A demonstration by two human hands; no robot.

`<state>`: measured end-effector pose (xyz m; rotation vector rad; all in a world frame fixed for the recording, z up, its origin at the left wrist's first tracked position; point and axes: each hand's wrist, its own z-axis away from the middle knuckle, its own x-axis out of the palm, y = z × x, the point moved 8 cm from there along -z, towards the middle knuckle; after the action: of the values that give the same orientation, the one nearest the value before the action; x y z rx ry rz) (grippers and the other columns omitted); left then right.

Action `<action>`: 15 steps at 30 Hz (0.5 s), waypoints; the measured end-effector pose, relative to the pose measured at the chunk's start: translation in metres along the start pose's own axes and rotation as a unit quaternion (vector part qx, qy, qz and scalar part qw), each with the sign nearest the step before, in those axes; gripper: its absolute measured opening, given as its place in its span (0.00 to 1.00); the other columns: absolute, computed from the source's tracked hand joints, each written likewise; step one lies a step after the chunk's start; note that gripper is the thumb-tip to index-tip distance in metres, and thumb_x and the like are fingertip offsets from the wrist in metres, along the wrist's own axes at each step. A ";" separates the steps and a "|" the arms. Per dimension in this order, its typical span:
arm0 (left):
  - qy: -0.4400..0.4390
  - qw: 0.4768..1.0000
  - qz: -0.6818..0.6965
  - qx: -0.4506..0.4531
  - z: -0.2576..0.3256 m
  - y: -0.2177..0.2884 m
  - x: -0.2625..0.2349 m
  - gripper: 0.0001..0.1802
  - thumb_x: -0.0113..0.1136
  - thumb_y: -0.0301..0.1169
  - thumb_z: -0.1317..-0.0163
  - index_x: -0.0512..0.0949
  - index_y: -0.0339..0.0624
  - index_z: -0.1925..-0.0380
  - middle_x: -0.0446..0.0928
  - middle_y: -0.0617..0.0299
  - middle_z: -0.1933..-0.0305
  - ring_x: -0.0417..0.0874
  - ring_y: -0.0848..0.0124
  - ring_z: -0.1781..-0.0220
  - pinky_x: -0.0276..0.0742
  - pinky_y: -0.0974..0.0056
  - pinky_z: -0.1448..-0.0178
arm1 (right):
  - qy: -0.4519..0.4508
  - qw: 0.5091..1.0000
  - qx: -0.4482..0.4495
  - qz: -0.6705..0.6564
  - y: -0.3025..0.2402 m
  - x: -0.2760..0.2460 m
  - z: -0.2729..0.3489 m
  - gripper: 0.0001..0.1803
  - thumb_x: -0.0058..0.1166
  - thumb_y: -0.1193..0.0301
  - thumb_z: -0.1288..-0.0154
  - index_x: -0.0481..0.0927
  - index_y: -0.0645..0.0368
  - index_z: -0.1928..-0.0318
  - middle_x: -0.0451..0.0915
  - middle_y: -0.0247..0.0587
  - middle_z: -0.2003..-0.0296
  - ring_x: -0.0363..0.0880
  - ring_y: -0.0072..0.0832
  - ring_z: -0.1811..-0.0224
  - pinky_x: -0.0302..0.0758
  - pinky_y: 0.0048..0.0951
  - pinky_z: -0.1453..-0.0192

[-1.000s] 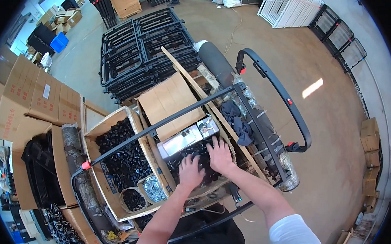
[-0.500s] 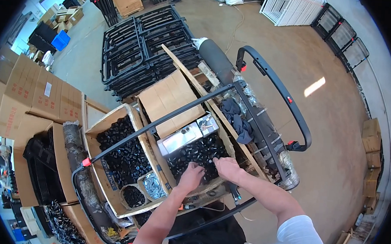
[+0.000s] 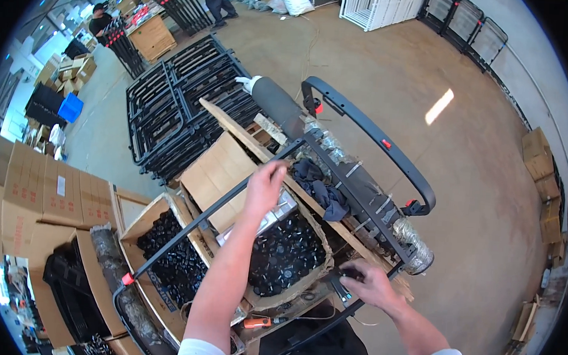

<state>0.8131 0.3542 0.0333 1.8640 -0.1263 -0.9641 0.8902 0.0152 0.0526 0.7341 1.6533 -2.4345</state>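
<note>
My left hand [image 3: 266,186] is raised over the far bar of a black metal frame [image 3: 214,207]. Its fingers are bent together and slightly blurred, and whatever is in them is hidden. Close to the frame's near right bar, my right hand [image 3: 370,285] curls its fingers around a small black part [image 3: 352,273]. Between my arms a carton [image 3: 328,261] holds many small black plastic parts [image 3: 287,256]. A shiny metal box [image 3: 280,211] at the carton's far side is partly covered by my left forearm.
Left of it stands another carton of black parts [image 3: 170,252]. An orange-handled tool [image 3: 257,322] lies near me. A curved black tube with red fittings [image 3: 371,127] rises at the right. Stacked black frames [image 3: 178,99] stand beyond; two people work far left.
Both hands have left the black parts in the carton. My left hand has moved up and away to the far bar; my right has moved right to the near bar. The view has shifted.
</note>
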 end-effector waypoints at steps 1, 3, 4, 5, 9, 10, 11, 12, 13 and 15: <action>0.038 0.998 -0.017 0.048 -0.025 -0.002 -0.009 0.17 0.59 0.39 0.21 0.80 0.37 0.45 0.86 0.45 0.50 0.88 0.48 0.49 0.81 0.52 0.43 | -0.008 0.999 0.049 0.002 0.000 -0.003 0.008 0.20 0.69 0.65 0.33 0.85 0.60 0.44 0.86 0.47 0.54 0.86 0.38 0.58 0.83 0.37 0.53; 0.045 0.999 -0.009 0.006 -0.065 -0.006 0.000 0.16 0.60 0.38 0.22 0.81 0.36 0.46 0.86 0.46 0.49 0.87 0.49 0.49 0.81 0.51 0.43 | 0.013 0.997 0.073 0.000 0.008 -0.016 0.026 0.20 0.70 0.65 0.33 0.85 0.59 0.44 0.86 0.46 0.54 0.86 0.37 0.59 0.83 0.37 0.54; 0.017 0.996 0.007 -0.084 -0.077 -0.013 0.010 0.16 0.60 0.37 0.22 0.81 0.35 0.46 0.86 0.45 0.48 0.87 0.49 0.49 0.81 0.50 0.42 | 0.029 0.995 0.098 0.003 0.019 -0.021 0.035 0.20 0.70 0.64 0.33 0.85 0.58 0.44 0.86 0.45 0.54 0.86 0.37 0.59 0.83 0.37 0.55; 0.020 0.997 -0.003 -0.076 -0.089 -0.014 0.015 0.17 0.60 0.38 0.22 0.81 0.34 0.47 0.86 0.44 0.48 0.87 0.48 0.48 0.80 0.50 0.42 | 0.035 0.994 0.100 -0.001 0.027 -0.024 0.043 0.20 0.70 0.64 0.33 0.85 0.58 0.44 0.86 0.45 0.54 0.86 0.37 0.59 0.83 0.37 0.55; -0.002 0.999 -0.043 0.009 -0.113 -0.020 0.035 0.17 0.59 0.40 0.22 0.83 0.36 0.49 0.87 0.45 0.51 0.87 0.49 0.47 0.80 0.51 0.41 | 0.081 0.994 0.075 -0.028 0.035 -0.036 0.059 0.20 0.71 0.65 0.34 0.86 0.58 0.44 0.86 0.43 0.55 0.86 0.35 0.60 0.83 0.36 0.55; -0.009 0.999 -0.043 0.011 -0.112 -0.022 0.040 0.16 0.59 0.39 0.22 0.84 0.38 0.48 0.87 0.45 0.50 0.87 0.50 0.45 0.80 0.52 0.40 | 0.086 0.993 0.082 -0.029 0.036 -0.039 0.064 0.20 0.72 0.66 0.34 0.86 0.57 0.44 0.86 0.43 0.56 0.86 0.35 0.60 0.83 0.36 0.55; -0.006 0.999 -0.031 0.023 -0.113 -0.023 0.041 0.16 0.60 0.39 0.22 0.84 0.38 0.47 0.87 0.47 0.50 0.87 0.53 0.46 0.80 0.54 0.40 | 0.090 0.992 0.086 -0.034 0.035 -0.042 0.066 0.20 0.72 0.66 0.34 0.86 0.57 0.44 0.86 0.43 0.56 0.86 0.35 0.60 0.83 0.36 0.55; -0.003 0.999 -0.019 0.034 -0.114 -0.025 0.041 0.16 0.60 0.38 0.22 0.85 0.39 0.47 0.86 0.49 0.51 0.86 0.57 0.47 0.80 0.57 0.41 | 0.094 0.991 0.086 -0.036 0.034 -0.045 0.065 0.20 0.72 0.66 0.34 0.86 0.58 0.44 0.85 0.42 0.57 0.86 0.34 0.61 0.83 0.36 0.55; 0.000 0.999 -0.020 0.039 -0.114 -0.024 0.043 0.15 0.60 0.38 0.22 0.85 0.40 0.46 0.86 0.50 0.50 0.86 0.57 0.46 0.80 0.57 0.40 | 0.097 0.991 0.088 -0.037 0.033 -0.048 0.066 0.19 0.71 0.67 0.34 0.86 0.58 0.44 0.85 0.42 0.57 0.85 0.33 0.61 0.83 0.35 0.55; -0.005 0.999 -0.013 0.042 -0.112 -0.016 0.048 0.15 0.61 0.37 0.22 0.86 0.41 0.45 0.86 0.51 0.49 0.85 0.56 0.45 0.79 0.56 0.38 | 0.098 0.990 0.095 -0.031 0.039 -0.053 0.068 0.19 0.71 0.67 0.34 0.86 0.58 0.45 0.84 0.42 0.57 0.85 0.32 0.61 0.83 0.35 0.56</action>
<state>0.9146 0.4205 0.0146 1.9424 -0.1504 -0.9988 0.9282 -0.0714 0.0628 0.9917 1.5414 -2.6678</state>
